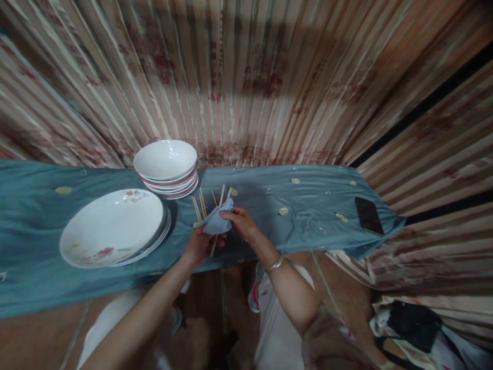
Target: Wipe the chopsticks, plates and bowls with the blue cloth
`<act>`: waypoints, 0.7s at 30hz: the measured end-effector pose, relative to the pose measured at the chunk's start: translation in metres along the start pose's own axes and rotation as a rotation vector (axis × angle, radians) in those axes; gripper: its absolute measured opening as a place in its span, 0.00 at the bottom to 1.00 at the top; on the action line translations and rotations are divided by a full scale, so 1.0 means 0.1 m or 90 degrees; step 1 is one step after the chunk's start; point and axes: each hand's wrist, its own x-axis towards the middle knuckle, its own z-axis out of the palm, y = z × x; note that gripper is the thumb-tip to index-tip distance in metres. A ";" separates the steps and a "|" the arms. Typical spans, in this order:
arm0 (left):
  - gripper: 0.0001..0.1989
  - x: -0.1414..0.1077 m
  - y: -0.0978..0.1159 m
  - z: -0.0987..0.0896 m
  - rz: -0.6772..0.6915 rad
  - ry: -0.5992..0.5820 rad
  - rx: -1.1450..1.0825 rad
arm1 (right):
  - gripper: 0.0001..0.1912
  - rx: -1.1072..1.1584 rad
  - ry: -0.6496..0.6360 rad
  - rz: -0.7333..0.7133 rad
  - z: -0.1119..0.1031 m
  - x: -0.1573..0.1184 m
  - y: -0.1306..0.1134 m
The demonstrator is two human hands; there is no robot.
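Observation:
Near the front edge of the cloth-covered table, my left hand (pixel 198 243) is closed around a light blue cloth (pixel 217 222) and some chopsticks. My right hand (pixel 241 222) pinches the right side of that cloth, with its thumb on top. Several wooden chopsticks (pixel 203 203) fan out beyond the cloth, and one end points down below my hands. The cloth hides their middles, so I cannot tell which ones are held and which lie on the table. Left of my hands stand a stack of large plates (pixel 111 226) with floral marks and, behind it, a stack of white bowls (pixel 165 160).
A blue-green patterned cloth covers the long table (pixel 254 190). A dark phone (pixel 368 216) lies near its right end. Pleated curtains (pixel 231 82) hang behind it. Bags (pixel 414 326) rest on the floor at the lower right.

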 end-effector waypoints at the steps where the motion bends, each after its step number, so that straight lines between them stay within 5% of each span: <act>1: 0.06 0.00 0.00 0.00 -0.002 0.002 0.001 | 0.16 0.002 0.001 -0.001 0.00 0.01 0.00; 11: 0.18 -0.02 0.00 0.02 -0.011 -0.013 0.011 | 0.14 0.058 0.048 -0.017 -0.08 0.09 -0.04; 21: 0.18 -0.07 -0.03 0.06 -0.011 -0.046 0.050 | 0.12 0.087 0.094 -0.060 -0.19 0.12 -0.17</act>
